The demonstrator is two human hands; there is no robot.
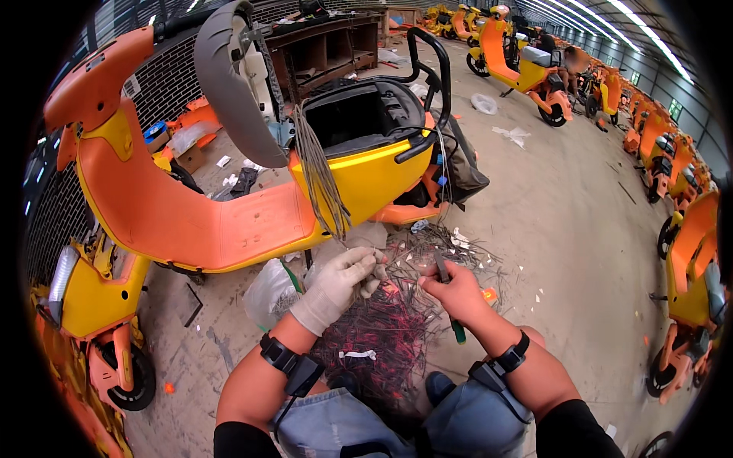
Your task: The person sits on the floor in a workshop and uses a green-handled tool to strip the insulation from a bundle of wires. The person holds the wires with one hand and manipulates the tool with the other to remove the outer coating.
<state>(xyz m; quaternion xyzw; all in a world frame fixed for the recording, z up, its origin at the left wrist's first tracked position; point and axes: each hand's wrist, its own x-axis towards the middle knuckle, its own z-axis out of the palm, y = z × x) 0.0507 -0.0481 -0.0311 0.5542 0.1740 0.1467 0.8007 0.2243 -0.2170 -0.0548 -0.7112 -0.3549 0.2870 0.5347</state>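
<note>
My left hand (343, 278), in a pale work glove, has its fingers closed on something thin that I cannot make out. Just right of it, my bare right hand (454, 294) grips a narrow tool with a dark blade and green handle (458, 332). Above both hands stands an orange and yellow scooter (359, 191) with its grey seat (229, 91) raised. A bundle of grey strands (321, 175) hangs down its side. Below my hands lie many short dark cut strands (382, 332) on a reddish patch, beside a clear plastic bag (267, 301).
More scooters stand at the left (99, 305) and in a row at the right (687, 290). A wooden workbench (321, 49) stands behind. A person (573, 69) is among scooters at the far right back. Scraps and plastic (510, 136) lie about the concrete floor (580, 252).
</note>
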